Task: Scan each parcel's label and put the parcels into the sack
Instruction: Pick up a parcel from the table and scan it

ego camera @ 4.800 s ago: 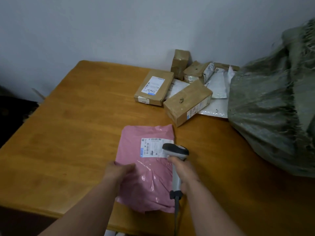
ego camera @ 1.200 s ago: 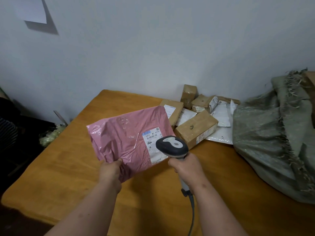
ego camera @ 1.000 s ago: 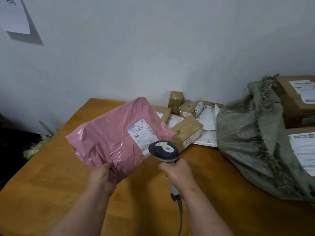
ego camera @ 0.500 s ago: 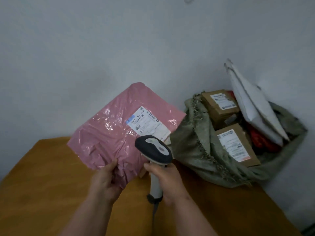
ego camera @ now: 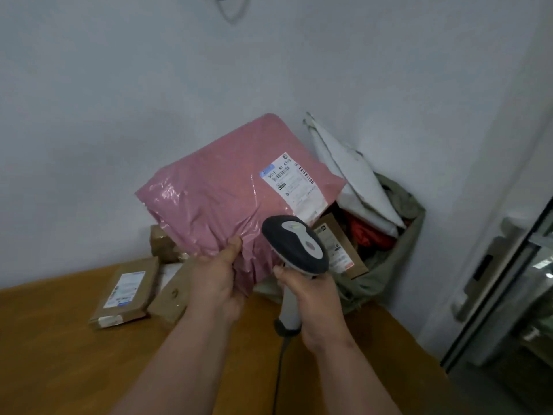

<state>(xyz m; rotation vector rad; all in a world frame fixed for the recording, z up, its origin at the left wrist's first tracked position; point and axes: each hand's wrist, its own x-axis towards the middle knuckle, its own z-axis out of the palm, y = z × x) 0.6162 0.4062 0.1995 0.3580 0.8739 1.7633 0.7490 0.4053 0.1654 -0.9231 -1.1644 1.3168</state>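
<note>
Left hand (ego camera: pixel 218 280): grips pink parcel's lower edge, thumb on the front, parcel held up off the table
Right hand (ego camera: pixel 311 298): wrapped round the scanner handle, scanner head up
Pink parcel (ego camera: pixel 236 199): crinkled poly mailer, tilted, far corner toward 1 o'clock, overlapping the sack mouth in view
Label (ego camera: pixel 291 184): white, on the parcel's front at its 2 o'clock part, barcode visible, faces camera
Scanner (ego camera: pixel 294 242): dark head with grey top, just below the label, cable hanging at 6 o'clock
Sack (ego camera: pixel 398 259): green woven, open, at 3 o'clock of the parcel, on the table against the wall
In sack: cardboard box (ego camera: pixel 341 250) with label, white mailers (ego camera: pixel 356 181) sticking up, something red (ego camera: pixel 363 232)
Table (ego camera: pixel 65 363): wooden
Left of hands, 9 o'clock: flat labelled box (ego camera: pixel 127 292), brown box (ego camera: pixel 172 301) touching it, small taped box (ego camera: pixel 163 244) behind
</note>
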